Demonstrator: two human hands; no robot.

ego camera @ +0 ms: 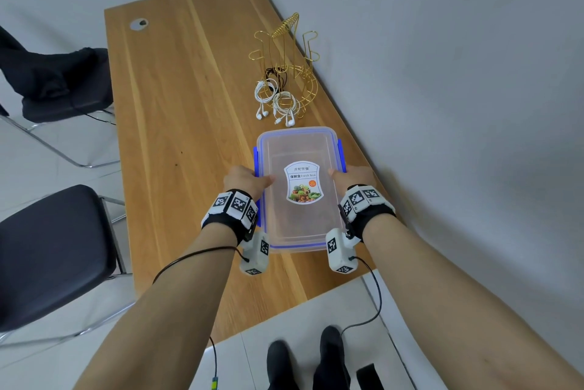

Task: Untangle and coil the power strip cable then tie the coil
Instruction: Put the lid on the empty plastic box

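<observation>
Looked like an office. Had a long wooden counter [177,111] with a cable grommet [139,24]. Showed black metal-framed chairs [53,250], grey walls, tiled floor.

I see my left hand [245,181] and right hand [350,176] gripping the long sides of a clear lidded box [300,219] with blue latches, thumbs on the lid. It is over the wooden bench [189,137]. Beyond it lie two white earphone coils [276,102] and a dark cable bundle [276,75] at a gold wire rack [294,51]. Black chairs [53,250] stand to my left.
</observation>
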